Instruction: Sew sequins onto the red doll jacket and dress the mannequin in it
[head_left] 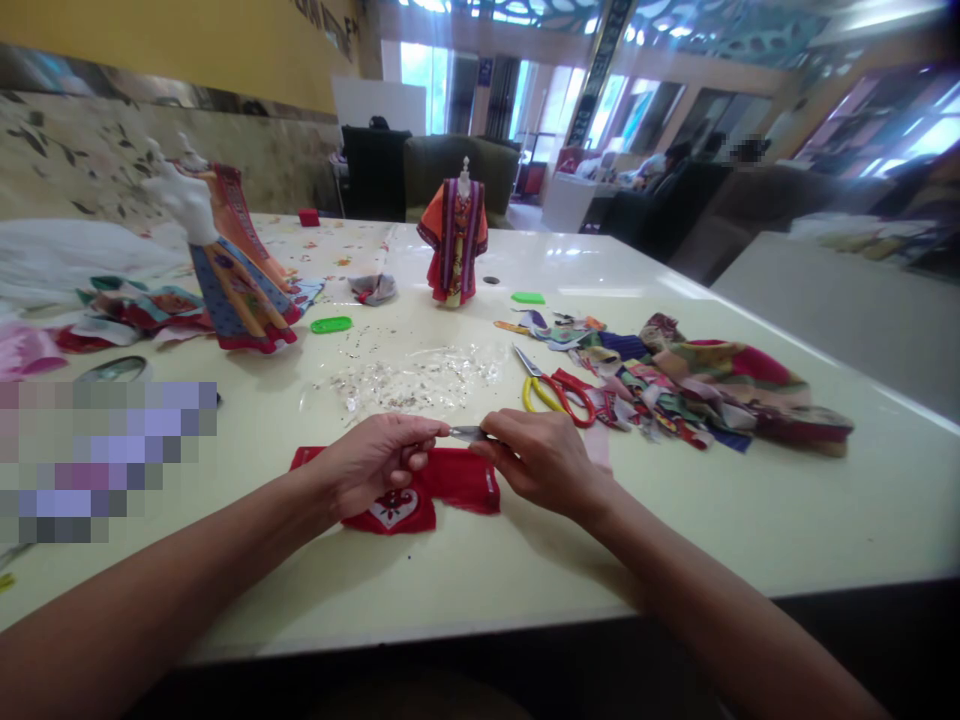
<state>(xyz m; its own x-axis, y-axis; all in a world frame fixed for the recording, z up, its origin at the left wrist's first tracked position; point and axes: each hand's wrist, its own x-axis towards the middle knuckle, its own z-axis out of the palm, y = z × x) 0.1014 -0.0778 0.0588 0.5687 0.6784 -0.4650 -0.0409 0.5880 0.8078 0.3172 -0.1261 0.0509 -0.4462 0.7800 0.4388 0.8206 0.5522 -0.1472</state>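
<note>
A small red cloth piece [457, 480] with a white heart pattern lies on the pale table [525, 580] near the front edge. My left hand [375, 465] rests on its left part, fingers pinched together. My right hand [540, 460] is closed beside it. Between the two hands a thin grey strip [469, 433] is held by both sets of fingertips, just above the red cloth. Red and yellow scissors [555, 392] lie a little beyond my right hand.
A heap of coloured fabric scraps [690, 390] lies at right. A dressed mini mannequin [456, 240] stands at the back centre, another doll [225, 270] at left. Clear plastic with scattered bits [412, 385] lies mid-table, with green clips [331, 324] beyond. People sit far behind.
</note>
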